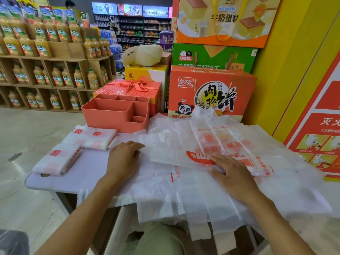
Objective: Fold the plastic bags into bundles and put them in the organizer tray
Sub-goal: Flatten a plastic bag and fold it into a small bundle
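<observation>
A pile of translucent white plastic bags (184,181) with red print covers the right part of the small table, their handles hanging over the front edge. On top lies a partly folded bag (184,151). My left hand (123,159) rests flat at its left edge, fingers touching it. My right hand (233,173) presses flat on its right part. Two folded bag bundles lie at the left: one (57,159) near the table's corner, one (92,137) behind it. The coral organizer tray (114,116) with several compartments stands at the back, nothing visible inside.
The white table (88,173) ends close at the left and front. Behind the tray are a red gift box (128,89) and stacked snack cartons (211,92). A yellow wall stands on the right. Shelves of juice bottles (46,52) fill the left background.
</observation>
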### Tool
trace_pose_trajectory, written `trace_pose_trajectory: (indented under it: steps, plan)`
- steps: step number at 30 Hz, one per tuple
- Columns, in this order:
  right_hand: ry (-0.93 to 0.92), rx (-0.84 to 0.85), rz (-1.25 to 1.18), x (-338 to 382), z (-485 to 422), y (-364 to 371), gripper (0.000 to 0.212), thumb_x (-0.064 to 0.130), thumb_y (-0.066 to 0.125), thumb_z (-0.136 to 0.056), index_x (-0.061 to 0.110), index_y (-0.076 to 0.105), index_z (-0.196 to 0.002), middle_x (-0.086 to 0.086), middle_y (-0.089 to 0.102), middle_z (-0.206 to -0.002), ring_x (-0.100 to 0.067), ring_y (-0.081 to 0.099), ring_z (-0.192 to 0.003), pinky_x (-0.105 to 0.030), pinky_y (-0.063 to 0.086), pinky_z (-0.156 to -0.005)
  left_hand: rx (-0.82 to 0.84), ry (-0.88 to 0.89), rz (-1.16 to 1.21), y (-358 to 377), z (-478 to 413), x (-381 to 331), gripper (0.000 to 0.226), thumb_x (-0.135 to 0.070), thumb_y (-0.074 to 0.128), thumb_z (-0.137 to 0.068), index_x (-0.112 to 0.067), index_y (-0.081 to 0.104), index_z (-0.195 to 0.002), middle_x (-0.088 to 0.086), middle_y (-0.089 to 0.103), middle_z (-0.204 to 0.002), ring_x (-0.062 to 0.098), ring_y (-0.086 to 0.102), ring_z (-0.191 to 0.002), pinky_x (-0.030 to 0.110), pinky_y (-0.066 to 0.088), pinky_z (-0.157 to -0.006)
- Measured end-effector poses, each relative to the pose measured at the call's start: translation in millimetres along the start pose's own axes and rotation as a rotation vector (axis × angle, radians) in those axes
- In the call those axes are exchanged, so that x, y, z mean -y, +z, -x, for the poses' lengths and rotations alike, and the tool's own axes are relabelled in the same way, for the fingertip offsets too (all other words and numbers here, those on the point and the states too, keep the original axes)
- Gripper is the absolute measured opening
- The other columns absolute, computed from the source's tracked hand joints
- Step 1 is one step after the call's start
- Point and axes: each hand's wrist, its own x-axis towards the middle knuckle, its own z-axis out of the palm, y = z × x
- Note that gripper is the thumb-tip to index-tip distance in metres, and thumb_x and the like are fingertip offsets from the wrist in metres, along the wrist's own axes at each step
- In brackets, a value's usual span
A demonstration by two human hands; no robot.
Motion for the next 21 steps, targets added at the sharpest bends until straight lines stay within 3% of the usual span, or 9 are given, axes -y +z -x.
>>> trace_pose_trajectory:
  steps: [4,7,9,12,14,21]
  plan:
    - [0.003,-0.005,-0.004,-0.2,0.0,0.5,0.059,0.063,0.042,-0.098,0.041,0.039,-0.153,0.023,0.038,-0.156,-0.006,0.033,-0.148,-0.033,0.018,-0.12,-0.1,-0.174,0.155,-7.4,1.4,-4.2,0.036,-0.003,0.053,-0.096,-0.024,0.074,-0.116,-0.002,0.075,-0.109,0.025,0.068,-0.1,0.038,0.055,-0.08]
    - [0.001,-0.006,-0.003,0.5,0.7,0.2,0.058,0.062,0.043,-0.099,0.041,0.039,-0.153,0.023,0.038,-0.156,-0.006,0.033,-0.148,-0.033,0.018,-0.12,-0.067,-0.161,0.244,-6.5,1.7,-0.7,0.039,-0.003,0.051,-0.096,-0.025,0.071,-0.121,-0.002,0.073,-0.118,0.024,0.066,-0.109,0.042,0.055,-0.09]
    - [-0.001,-0.011,-0.008,0.7,1.0,0.0,0.057,0.061,0.044,-0.099,0.042,0.039,-0.152,0.024,0.039,-0.155,-0.006,0.034,-0.147,-0.032,0.018,-0.119,0.07,-0.133,0.27,-7.4,3.1,-0.3,0.037,-0.022,0.056,-0.095,-0.026,0.066,-0.13,-0.003,0.068,-0.129,0.022,0.06,-0.119,0.042,0.049,-0.1]
    - [-0.005,-0.012,0.003,0.0,0.2,0.8,0.057,0.061,0.045,-0.099,0.042,0.038,-0.153,0.023,0.039,-0.156,-0.006,0.034,-0.147,-0.031,0.017,-0.118,0.218,-0.009,0.095,-6.7,2.8,-0.9,0.067,-0.056,0.055,-0.08,-0.035,0.053,-0.143,-0.007,0.057,-0.143,0.02,0.05,-0.132,0.048,0.038,-0.111]
    - [0.001,-0.007,0.01,-1.5,-1.0,2.0,0.059,0.062,0.045,-0.099,0.042,0.037,-0.153,0.023,0.038,-0.157,-0.007,0.033,-0.148,-0.034,0.018,-0.12,0.259,0.031,0.056,-3.4,-1.1,-0.1,0.072,-0.056,0.053,-0.078,-0.037,0.047,-0.147,-0.009,0.053,-0.146,0.019,0.047,-0.136,0.051,0.032,-0.114]
    - [-0.01,-0.017,0.016,-3.9,-1.7,3.6,0.06,0.062,0.045,-0.098,0.042,0.037,-0.154,0.022,0.037,-0.157,-0.008,0.033,-0.148,-0.036,0.019,-0.121,0.174,0.113,-0.122,-1.8,-7.6,-1.4,0.053,-0.043,0.063,-0.094,-0.038,0.049,-0.145,-0.007,0.061,-0.128,0.022,0.053,-0.125,0.053,0.022,-0.116]
